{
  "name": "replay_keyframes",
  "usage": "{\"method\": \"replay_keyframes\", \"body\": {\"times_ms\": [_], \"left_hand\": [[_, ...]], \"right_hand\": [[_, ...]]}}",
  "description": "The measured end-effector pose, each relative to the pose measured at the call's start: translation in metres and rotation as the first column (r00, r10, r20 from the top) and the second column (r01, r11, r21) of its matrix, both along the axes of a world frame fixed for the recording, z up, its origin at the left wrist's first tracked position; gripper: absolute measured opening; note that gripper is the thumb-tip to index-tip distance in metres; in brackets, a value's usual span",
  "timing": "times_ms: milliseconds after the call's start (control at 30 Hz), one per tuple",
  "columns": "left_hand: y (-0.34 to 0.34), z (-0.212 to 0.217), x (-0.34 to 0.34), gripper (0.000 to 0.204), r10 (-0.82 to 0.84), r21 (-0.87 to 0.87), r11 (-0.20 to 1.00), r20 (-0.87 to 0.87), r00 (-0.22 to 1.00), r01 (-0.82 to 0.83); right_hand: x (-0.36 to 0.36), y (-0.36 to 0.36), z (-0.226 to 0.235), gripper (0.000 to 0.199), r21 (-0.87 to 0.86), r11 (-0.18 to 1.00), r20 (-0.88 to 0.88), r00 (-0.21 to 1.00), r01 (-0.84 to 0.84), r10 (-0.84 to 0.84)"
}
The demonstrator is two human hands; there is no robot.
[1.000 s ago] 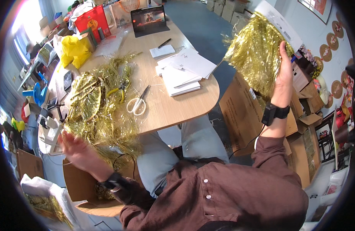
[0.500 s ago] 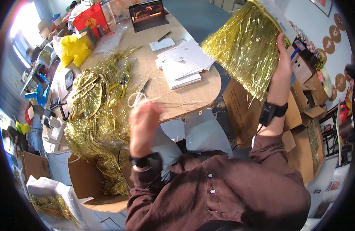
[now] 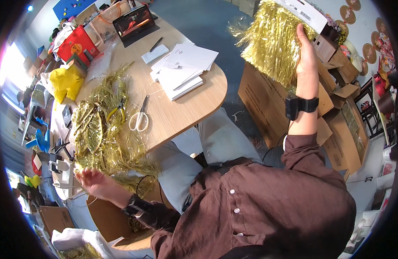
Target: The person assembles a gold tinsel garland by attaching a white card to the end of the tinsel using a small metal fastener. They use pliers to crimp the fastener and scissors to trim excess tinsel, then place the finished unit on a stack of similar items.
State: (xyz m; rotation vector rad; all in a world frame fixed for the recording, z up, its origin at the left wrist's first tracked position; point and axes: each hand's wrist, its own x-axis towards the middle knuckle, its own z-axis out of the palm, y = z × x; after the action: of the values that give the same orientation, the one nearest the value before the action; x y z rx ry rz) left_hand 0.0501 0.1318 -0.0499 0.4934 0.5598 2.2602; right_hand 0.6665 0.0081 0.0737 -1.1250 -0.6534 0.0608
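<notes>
My right hand [image 3: 307,54] is raised at the upper right, gripping a gold tinsel fringe [image 3: 272,41] by its header edge, and the shiny strands hang down and to the left. A white card [image 3: 306,13] sits along the top of the fringe. My left hand [image 3: 96,184] is low at the left, just off the table edge, next to a loose heap of gold tinsel [image 3: 117,149]. Its fingers are loosely bent and apart, and I see nothing held in them. White-handled scissors [image 3: 139,121] and yellow-handled pliers [image 3: 117,113] lie by the heap.
White papers [image 3: 181,71] are stacked on the table [image 3: 194,101], near a pen [image 3: 156,43] and a tablet [image 3: 134,25]. A yellow bag [image 3: 66,83] and red bag [image 3: 77,43] stand farther left. One open cardboard box [image 3: 106,220] is below my left arm; others [image 3: 266,103] stand right.
My left hand has swung left and down from over the table's front edge to beside the tinsel heap. The view has shifted, and the fringe stays in my right hand, its strands swaying.
</notes>
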Motion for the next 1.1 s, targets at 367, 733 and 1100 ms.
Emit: {"method": "replay_keyframes", "body": {"times_ms": [367, 733, 1100], "left_hand": [[-0.039, 0.057, 0.231, 0.044, -0.342, -0.030, 0.890, -0.704, 0.622, 0.455], [-0.038, 0.043, 0.281, 0.039, -0.761, -0.121, 0.569, -0.450, 0.466, 0.813], [-0.036, 0.002, 0.278, 0.037, -0.710, -0.100, 0.594, -0.530, 0.463, 0.798]], "right_hand": [[-0.106, -0.018, -0.020, 0.078, -0.236, 0.818, 0.034, 0.837, -0.524, 0.546], [-0.132, -0.008, -0.072, 0.089, -0.314, 0.422, -0.100, 0.472, -0.851, 0.876], [-0.169, -0.007, -0.095, 0.046, -0.140, 0.724, -0.023, 0.733, -0.676, 0.680]]}}
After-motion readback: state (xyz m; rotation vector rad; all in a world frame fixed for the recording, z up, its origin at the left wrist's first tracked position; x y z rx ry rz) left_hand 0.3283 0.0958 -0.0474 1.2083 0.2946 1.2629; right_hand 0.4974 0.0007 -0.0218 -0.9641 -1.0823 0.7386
